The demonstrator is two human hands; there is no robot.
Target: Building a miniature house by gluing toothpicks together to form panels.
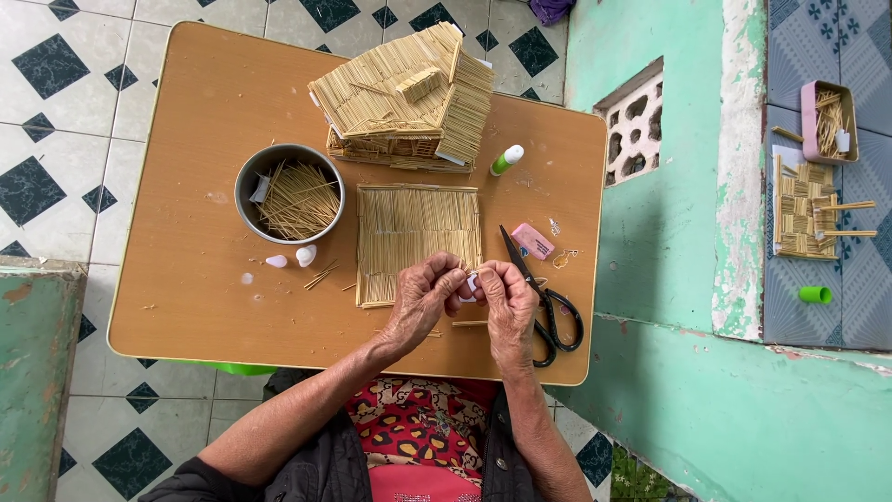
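Straw-coloured thin sticks form a flat panel (418, 240) on the wooden table (195, 297). Just below it, a small white piece (471, 284) is pinched between the left hand (423, 299) and right hand (506, 299). Steady, close fingertip work seems advisable; black scissors (548, 307) lie beside.

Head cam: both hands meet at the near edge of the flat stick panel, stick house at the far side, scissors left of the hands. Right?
Not quite. In the head view the scissors lie to the right of the hands, beside the right hand, not to the left. The rest holds: left hand and right hand meet at the near edge of the flat stick panel, and the stick house stands at the far side of the table.
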